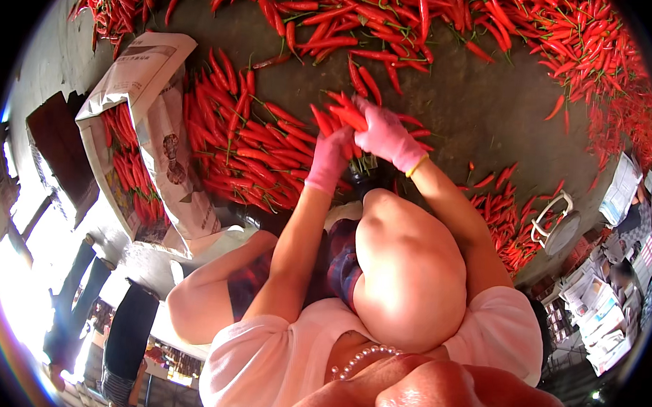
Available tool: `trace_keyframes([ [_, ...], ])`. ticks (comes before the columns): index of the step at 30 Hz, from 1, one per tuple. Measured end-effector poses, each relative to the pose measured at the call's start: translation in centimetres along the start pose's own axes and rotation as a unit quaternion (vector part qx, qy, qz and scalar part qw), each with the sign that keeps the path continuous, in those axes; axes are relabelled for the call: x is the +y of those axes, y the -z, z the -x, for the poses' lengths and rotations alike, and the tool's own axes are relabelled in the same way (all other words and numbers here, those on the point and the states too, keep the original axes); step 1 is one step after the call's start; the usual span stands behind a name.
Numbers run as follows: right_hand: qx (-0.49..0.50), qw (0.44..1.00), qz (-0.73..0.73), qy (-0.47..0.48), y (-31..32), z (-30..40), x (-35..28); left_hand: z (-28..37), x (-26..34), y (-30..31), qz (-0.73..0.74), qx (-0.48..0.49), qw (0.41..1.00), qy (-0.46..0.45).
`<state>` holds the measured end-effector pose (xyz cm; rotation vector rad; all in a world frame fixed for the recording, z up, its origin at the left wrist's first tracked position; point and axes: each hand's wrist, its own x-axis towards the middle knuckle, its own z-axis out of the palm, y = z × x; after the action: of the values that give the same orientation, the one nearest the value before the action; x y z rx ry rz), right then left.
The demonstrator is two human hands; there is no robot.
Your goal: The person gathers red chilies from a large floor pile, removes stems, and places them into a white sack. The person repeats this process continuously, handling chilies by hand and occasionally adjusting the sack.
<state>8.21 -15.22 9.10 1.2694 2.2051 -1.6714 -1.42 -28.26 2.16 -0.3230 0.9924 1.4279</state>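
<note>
Both of my hands wear pink gloves and meet in front of my knees around a small bunch of red chili peppers [344, 113]. My left hand [329, 156] grips the bunch from the near left side. My right hand [386, 134], with a yellow band at its wrist, closes on the same bunch from the right. Green stems poke out below the gloves. A loose heap of chili peppers [252, 152] lies on the floor just left of my left hand. Beside that heap, a paper-lined box [168, 160] tilts in view with chili peppers [138, 183] packed inside.
More chili peppers [364, 22] spread over the concrete floor [459, 95] ahead, with a large pile [595, 57] at right. A white stool [564, 233] stands beside a smaller heap [500, 220]. Newspaper stacks [594, 315] lie far right. People in dark trousers [131, 315] stand at left.
</note>
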Motion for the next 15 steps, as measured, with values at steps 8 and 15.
trace_keyframes([
  [8,-0.043,0.969,-0.222,-0.102,3.4,-6.8,1.5,-5.5,4.4,-4.3,-0.091,0.041,0.995,-0.022],
  [15,-0.049,0.917,-0.391,-0.070,-0.6,-3.9,2.0,-1.9,3.4,-2.6,-0.055,0.053,0.996,-0.048],
])
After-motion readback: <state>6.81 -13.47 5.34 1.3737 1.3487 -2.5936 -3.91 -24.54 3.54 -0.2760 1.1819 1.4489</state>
